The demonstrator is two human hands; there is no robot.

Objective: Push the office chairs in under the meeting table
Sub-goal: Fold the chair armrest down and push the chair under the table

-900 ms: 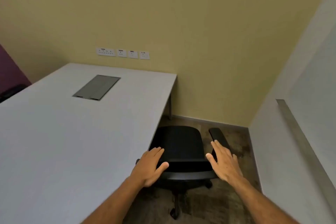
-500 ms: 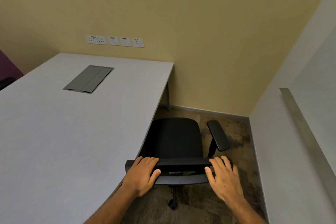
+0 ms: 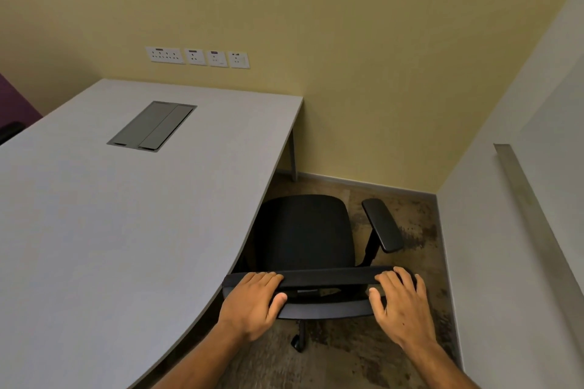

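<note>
Here the desk (image 3: 132,230) fills the left of the room, its curved edge running from the far wall towards the person. The office chair (image 3: 305,230) stands just beside that edge, its seat only slightly overlapped by the desk top and its one visible armrest (image 3: 382,224) on the open side. The backrest top (image 3: 325,276) lies crosswise, roughly square to the desk edge, so the chair appears to face along the desk, not into it. The left hand (image 3: 252,303) grips the backrest's desk-side end, fingers curled over the top; the right hand (image 3: 399,303) grips the outer end likewise. The desk lies leftward of both hands, the left being nearer, so a turn probably precedes the push.
</note>
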